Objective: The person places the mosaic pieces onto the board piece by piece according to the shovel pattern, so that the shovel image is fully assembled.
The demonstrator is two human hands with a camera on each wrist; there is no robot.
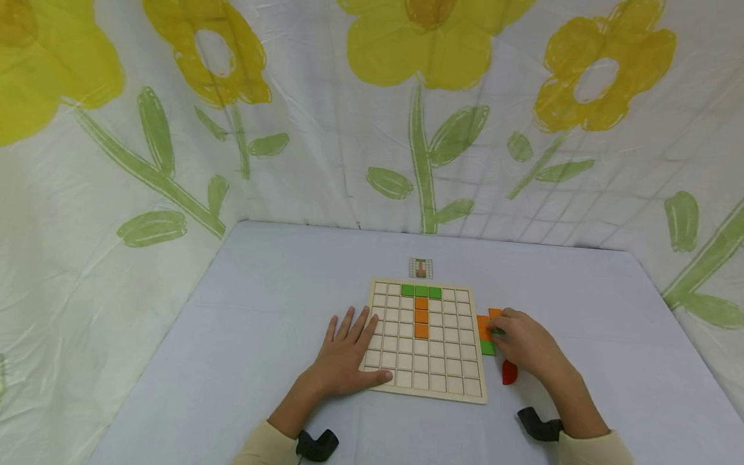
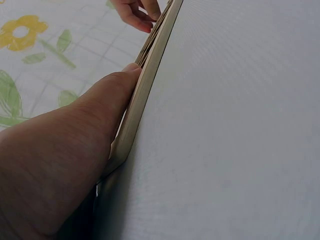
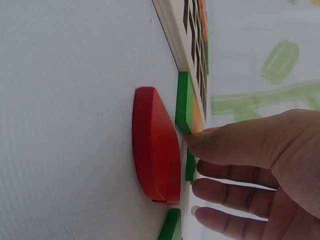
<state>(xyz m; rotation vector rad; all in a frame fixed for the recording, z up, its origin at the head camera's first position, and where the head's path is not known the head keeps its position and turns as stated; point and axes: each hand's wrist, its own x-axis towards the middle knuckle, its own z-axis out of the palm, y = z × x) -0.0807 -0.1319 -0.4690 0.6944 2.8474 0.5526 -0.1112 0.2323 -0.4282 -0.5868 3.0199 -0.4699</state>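
Observation:
My left hand [image 1: 343, 361] lies spread over the left edge of a square wooden grid board [image 1: 407, 380], its thumb on the near rim. In the left wrist view, the thumb [image 2: 107, 97] rests along the board's edge. Three green tiles [image 1: 421, 291] fill part of the far row, with three orange tiles [image 1: 421, 316] below the middle one. My right hand [image 1: 529, 342] reaches down to loose orange tiles [image 1: 484, 327] and a green tile [image 1: 487, 347] beside the board. Its thumb touches the tiles; I cannot tell whether it pinches one. A rounded red block [image 3: 157, 150] lies nearby.
A small printed pattern card [image 1: 421, 268] lies beyond the board's far edge. Another green piece [image 3: 171, 226] sits near the red block. Dark curved wrist mounts [image 1: 539, 425] extend from both wrists. A flower-painted curtain [image 1: 325, 129] hangs behind the white table [image 1: 261, 310].

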